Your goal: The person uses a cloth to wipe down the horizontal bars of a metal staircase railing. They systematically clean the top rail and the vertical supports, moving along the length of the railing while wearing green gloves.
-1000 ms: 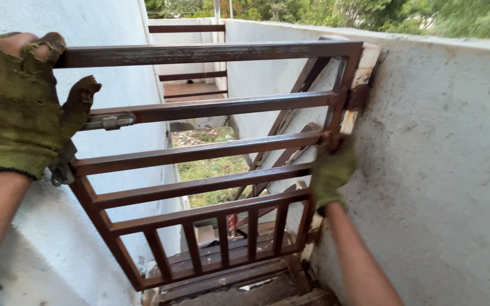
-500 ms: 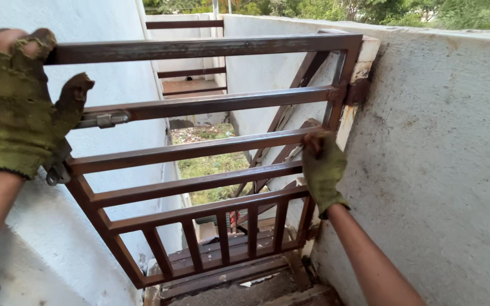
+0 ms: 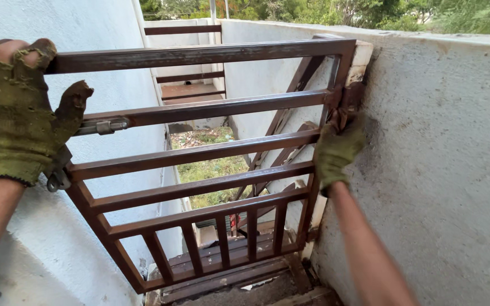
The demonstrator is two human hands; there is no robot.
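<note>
While left hand (image 3: 15, 110) grip clamps rusty metal gate (image 3: 199, 153) top corner, right hand (image 3: 336, 150) grip closes on hinge-side post beside concrete wall (image 3: 438, 170).

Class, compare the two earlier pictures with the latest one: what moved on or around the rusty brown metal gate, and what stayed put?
The right hand in its worn green glove slid up the hinge-side post of the rusty brown metal barred gate, from the middle bars towards the upper hinge. The left hand, gloved alike, kept gripping the gate's top corner. The gate and the white plastered walls barely shifted.
</note>
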